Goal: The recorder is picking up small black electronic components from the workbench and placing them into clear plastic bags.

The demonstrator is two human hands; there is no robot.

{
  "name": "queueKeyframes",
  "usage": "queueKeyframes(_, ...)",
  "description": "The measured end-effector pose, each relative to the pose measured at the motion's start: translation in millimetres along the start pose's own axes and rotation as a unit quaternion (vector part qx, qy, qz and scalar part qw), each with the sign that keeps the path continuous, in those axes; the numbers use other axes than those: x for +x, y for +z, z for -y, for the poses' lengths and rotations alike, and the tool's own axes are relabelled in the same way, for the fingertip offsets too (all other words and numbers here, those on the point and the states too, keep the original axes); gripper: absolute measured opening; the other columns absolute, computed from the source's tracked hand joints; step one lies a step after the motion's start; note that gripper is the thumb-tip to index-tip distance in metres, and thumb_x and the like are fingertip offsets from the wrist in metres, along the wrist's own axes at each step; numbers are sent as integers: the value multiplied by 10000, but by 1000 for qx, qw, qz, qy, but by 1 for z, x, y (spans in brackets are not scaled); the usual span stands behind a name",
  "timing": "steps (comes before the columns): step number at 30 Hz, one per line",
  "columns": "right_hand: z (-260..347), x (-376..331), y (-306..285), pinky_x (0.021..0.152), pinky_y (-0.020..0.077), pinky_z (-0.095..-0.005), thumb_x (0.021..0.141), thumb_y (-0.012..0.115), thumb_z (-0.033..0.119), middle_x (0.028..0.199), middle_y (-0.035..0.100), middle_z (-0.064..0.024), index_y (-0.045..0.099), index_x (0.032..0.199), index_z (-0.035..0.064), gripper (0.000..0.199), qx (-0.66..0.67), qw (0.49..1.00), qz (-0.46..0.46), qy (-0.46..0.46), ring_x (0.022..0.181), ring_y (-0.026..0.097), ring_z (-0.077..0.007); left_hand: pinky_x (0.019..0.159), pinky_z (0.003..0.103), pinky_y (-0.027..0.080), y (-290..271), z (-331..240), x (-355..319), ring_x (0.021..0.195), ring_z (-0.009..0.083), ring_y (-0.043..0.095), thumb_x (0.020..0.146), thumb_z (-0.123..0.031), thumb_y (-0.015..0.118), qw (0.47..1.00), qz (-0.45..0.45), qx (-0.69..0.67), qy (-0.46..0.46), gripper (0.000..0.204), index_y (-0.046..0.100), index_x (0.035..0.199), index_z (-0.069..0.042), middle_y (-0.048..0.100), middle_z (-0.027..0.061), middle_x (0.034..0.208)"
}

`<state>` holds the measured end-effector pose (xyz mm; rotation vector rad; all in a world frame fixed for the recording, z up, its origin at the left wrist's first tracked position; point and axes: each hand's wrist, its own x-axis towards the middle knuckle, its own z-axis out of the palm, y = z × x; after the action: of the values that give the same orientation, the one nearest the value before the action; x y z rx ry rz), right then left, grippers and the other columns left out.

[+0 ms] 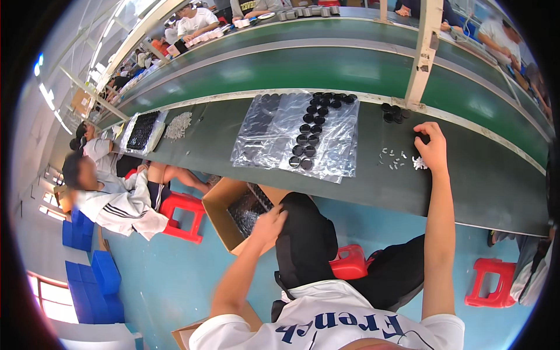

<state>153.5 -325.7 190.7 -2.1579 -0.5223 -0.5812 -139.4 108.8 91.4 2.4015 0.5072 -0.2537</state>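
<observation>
My right hand [432,149] is over the right part of the dark bench, its thumb and fingers curled round a dark piece that looks like a black round cap [424,138]. Beside its wrist lies a small heap of white plastic bits [419,163], with several loose white bits [394,158] to the left. Farther back sits a cluster of black round caps [395,113]. My left hand [269,226] is low, beside my thigh and over the edge of an open carton [217,201]. Its fingers are bent together; what they hold, if anything, is hidden.
Clear plastic sheeting [256,137] on the bench carries rows of black round caps [307,128]. Farther left are a white pile [178,126] and a packed tray [143,131]. A green conveyor [245,67] runs behind an upright post [421,64]. A person sits at left on a red stool [185,201].
</observation>
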Motion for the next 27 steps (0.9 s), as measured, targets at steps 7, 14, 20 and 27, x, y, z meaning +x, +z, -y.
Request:
queueKeyframes(7,-12,-1,6,879,523,-328,786,720,2,1071,657,-68,691,1092,41,311,-19,1000,11,-2,930,635,-208,1023,665,476,39,-103,65,1430,504,400,870,-640,633,961,69,181,-196,944,295,1629,-192,222,110,1699)
queueKeyframes(14,-4,2,11,932,517,-335,827,728,40,1062,709,-75,686,1170,51,346,-42,997,42,45,995,654,-204,1031,666,443,56,-82,87,1445,379,419,909,-630,580,961,16,227,-158,836,398,1580,-167,417,122,1599)
queueKeyframes(20,-12,3,8,951,517,-336,838,712,6,1072,725,-78,684,1171,39,336,-36,997,49,43,1013,667,-199,1027,635,449,70,-72,96,1456,351,419,945,-616,518,956,-16,247,-159,781,397,1576,-171,435,117,1590)
queueKeyframes(27,-8,0,10,929,518,-328,869,776,100,1030,724,-69,696,1128,31,280,-42,997,39,44,988,669,-189,1021,638,451,72,-70,108,1463,351,419,944,-625,499,970,6,193,-146,795,363,1591,-183,403,115,1613)
